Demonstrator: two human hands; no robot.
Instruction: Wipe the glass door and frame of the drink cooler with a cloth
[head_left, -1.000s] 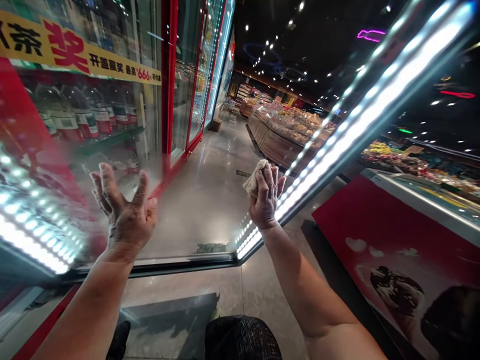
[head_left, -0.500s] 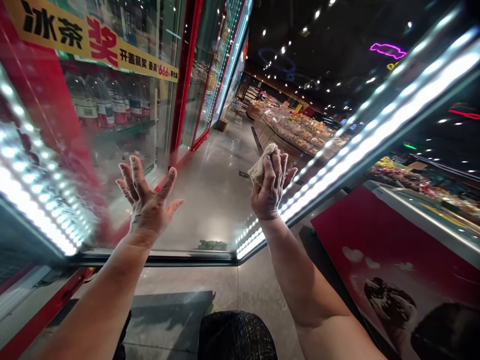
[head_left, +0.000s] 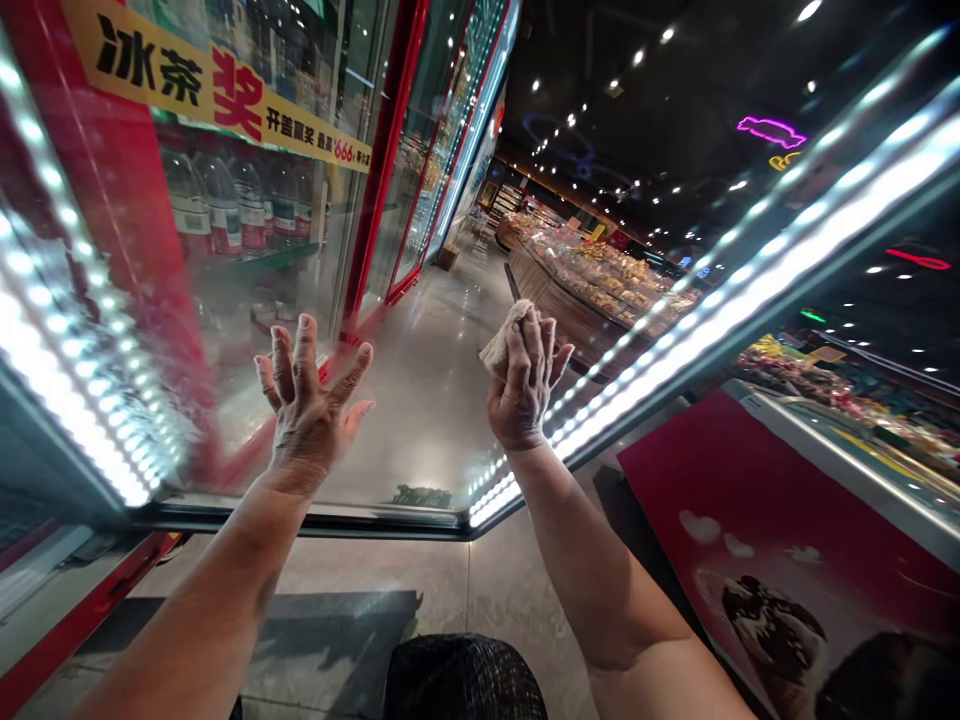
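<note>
A clear glass door (head_left: 420,400) with bright light strips along its sides stands in front of me. My left hand (head_left: 307,420) is spread with fingers apart, close to the glass on the left; whether it touches cannot be made out. On the right, my right hand (head_left: 523,390) presses a pale beige cloth (head_left: 506,340) toward the glass near the right light strip (head_left: 637,380). Its palm side and part of the cloth are hidden behind the fingers. A dark bottom frame (head_left: 315,522) runs below both hands.
Behind the glass at left, bottles (head_left: 225,205) stand in a red-framed cooler under a yellow banner (head_left: 225,90). A red chest freezer (head_left: 675,470) stands close on my right. Further back is a produce-like display (head_left: 600,265). My knee (head_left: 465,680) is below.
My right hand has moved slightly left and down with the cloth. The left hand has shifted right, still spread. The view has turned a little.
</note>
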